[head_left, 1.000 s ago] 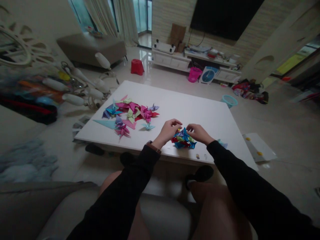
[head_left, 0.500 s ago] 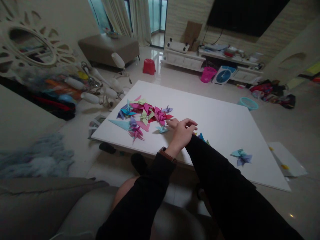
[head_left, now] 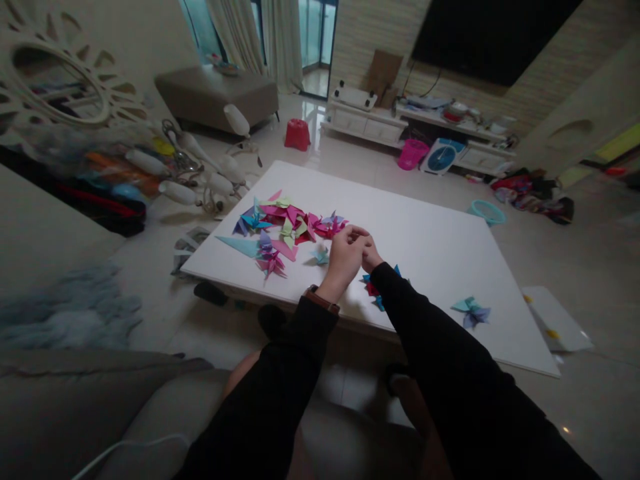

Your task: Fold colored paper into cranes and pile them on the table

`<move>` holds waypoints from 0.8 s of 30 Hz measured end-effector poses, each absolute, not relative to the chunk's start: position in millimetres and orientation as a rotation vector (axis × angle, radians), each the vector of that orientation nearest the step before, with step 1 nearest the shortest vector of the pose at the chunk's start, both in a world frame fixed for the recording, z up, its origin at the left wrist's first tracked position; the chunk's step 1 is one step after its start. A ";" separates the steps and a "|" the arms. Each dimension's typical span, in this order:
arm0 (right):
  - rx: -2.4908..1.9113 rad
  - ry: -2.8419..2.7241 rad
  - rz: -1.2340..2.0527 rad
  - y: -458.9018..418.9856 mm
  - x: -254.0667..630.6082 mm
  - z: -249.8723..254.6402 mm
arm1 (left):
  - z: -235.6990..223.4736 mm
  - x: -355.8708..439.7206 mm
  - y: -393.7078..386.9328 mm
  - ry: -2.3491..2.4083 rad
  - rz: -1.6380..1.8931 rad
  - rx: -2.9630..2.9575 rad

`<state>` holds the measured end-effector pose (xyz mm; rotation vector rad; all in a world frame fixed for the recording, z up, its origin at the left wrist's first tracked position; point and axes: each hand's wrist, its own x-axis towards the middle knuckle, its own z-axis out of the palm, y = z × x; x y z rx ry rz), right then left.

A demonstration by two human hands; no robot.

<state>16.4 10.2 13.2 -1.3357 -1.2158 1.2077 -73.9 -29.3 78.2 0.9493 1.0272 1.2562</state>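
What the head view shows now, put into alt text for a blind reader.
A person's left hand and right hand are close together above a white table; whether they hold anything is unclear. A colourful folded-paper heap lies left, a blue and red cluster is partly hidden by the right sleeve, and a teal and lavender piece lies right.

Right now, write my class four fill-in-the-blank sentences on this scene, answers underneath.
The larger origami pile lies to the ____ of the left hand.
That arm's wristband is coloured ____.
Both sleeves are coloured ____.
The stool beyond the table is coloured ____.

Missing words: left; brown; black; red.
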 end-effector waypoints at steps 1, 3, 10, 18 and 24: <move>-1.359 -1.161 1.178 5.1 30.1 22.5 | 79.4 -75.5 -28.6 1.044 1.271 0.919; -1.417 -1.049 1.086 -14.5 55.1 40.5 | 80.7 -77.0 -28.3 1.067 1.282 0.860; -1.316 -0.789 1.044 -99.9 96.8 67.3 | 65.3 -57.2 -41.2 1.073 1.070 0.871; -1.262 -0.760 1.133 -112.8 103.2 51.8 | 42.4 -31.6 -44.5 0.906 0.993 1.163; -1.326 -0.788 1.120 -116.1 112.5 57.7 | 31.4 -27.1 -42.1 0.890 1.060 1.177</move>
